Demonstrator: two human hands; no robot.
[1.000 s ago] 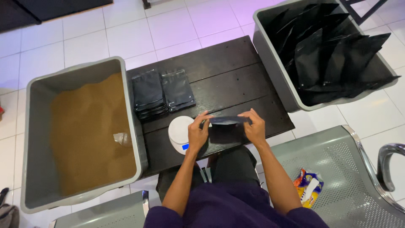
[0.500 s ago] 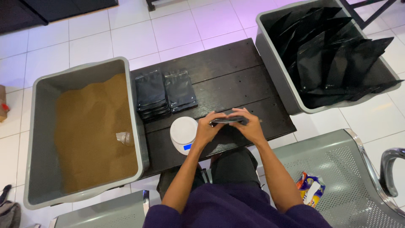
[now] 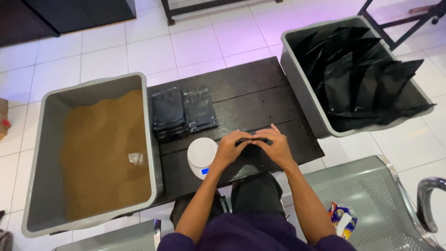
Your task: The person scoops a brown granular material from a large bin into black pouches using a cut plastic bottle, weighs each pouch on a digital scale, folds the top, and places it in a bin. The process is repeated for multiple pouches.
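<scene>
The two hands meet over the near edge of the dark wooden table (image 3: pixel 260 100), with their fingertips touching each other. The left hand (image 3: pixel 230 148) has its fingers curled and pressed down on the top edge of a small black pouch (image 3: pixel 253 140), thumb and fingers pinched together on it. The right hand (image 3: pixel 275 146) does the same from the other side, its fingers closed on the same edge, so both hands clamp the pouch between them. Only a thin dark strip of the pouch shows between the fingers; the rest is hidden under the palms, and I cannot tell if its mouth is sealed. Just beside the left hand stands a small round white scale (image 3: pixel 201 155) with a blue lit display; whether the hand touches it is not clear. Farther on the table lie two low stacks of flat black pouches (image 3: pixel 183 111), side by side and well apart from the hands. On the person's left side is a grey tub (image 3: pixel 46 107) holding brown powder with a small clear scoop in it. On the right side is a second grey tub (image 3: pixel 297 74) full of upright black pouches.
</scene>
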